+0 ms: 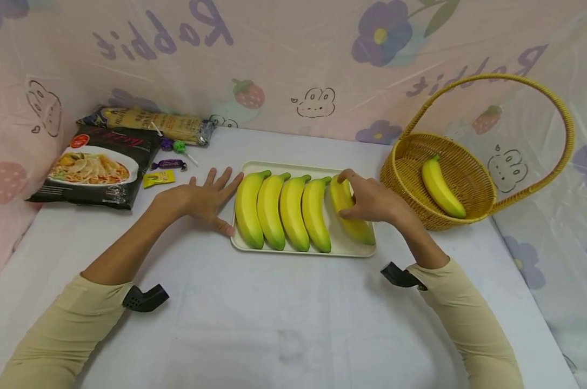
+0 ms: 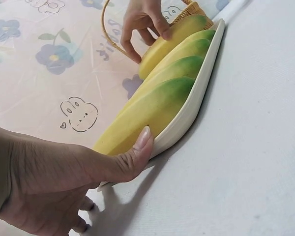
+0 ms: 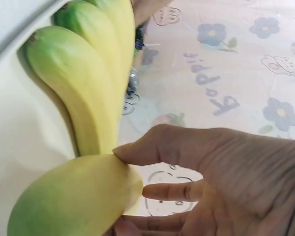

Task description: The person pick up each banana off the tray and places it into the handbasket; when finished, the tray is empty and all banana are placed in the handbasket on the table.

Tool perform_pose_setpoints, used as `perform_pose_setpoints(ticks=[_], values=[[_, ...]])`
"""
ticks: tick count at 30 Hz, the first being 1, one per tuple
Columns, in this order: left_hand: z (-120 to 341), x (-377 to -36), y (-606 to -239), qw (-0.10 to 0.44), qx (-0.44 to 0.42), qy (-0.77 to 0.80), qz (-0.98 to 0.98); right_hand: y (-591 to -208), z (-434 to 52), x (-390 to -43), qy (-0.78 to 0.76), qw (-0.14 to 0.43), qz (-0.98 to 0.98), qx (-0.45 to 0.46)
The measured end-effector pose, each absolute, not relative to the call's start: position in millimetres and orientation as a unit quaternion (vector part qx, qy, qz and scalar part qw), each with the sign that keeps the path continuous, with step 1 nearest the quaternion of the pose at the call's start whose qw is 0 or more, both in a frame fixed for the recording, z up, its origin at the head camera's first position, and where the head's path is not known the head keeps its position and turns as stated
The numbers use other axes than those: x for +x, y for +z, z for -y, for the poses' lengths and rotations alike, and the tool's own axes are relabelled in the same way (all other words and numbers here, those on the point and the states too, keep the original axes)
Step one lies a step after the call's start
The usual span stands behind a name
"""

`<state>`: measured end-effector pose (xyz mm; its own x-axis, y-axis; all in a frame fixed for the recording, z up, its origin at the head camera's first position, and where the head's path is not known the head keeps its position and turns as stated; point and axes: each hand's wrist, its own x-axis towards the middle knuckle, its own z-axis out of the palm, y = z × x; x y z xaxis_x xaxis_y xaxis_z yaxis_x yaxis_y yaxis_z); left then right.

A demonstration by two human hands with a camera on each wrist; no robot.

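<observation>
While the left hand (image 1: 203, 199) lies flat on the white surface (image 1: 274, 313), fingers spread and straight, its thumb presses against the near left edge of the cream tray (image 1: 343, 249), and that grip holds nothing. Over on the other side, the right hand (image 1: 371, 201) arches over the rightmost banana (image 1: 359, 229), fingers curled across its upper end and thumb tucked under its side, so the grip is closed round that fruit. From the right wrist view the thumb and forefinger pinch the banana's rounded green tip. Both forearms reach forward in beige sleeves, each with a dark camera mount at the wrist.

That held banana is yellow through the body, shading to green at both ends, smooth and glossy, lying at the tray's right end and angled a little away from its neighbours. Four more bananas (image 1: 284, 212) lie side by side on the tray, touching one another, stems pointing away from the person. Just right of the tray stands a yellow wicker basket (image 1: 405, 173) with a tall hoop handle, and one further banana (image 1: 441, 187) lies inside it
</observation>
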<state>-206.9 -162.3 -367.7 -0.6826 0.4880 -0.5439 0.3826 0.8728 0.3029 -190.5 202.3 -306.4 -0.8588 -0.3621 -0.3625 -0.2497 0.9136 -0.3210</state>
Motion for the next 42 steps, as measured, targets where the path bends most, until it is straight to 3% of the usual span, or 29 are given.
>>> perform_pose_setpoints(ticks=[23, 42], values=[[162, -205, -366, 0.314, 0.237, 0.085, -0.915, -253, -240, -186, -0.180, 0.110, -0.971, -0.113], [162, -205, -367, 0.316, 0.238, 0.093, -0.914, -229, -293, -195, -0.150, 0.082, -0.984, -0.054]])
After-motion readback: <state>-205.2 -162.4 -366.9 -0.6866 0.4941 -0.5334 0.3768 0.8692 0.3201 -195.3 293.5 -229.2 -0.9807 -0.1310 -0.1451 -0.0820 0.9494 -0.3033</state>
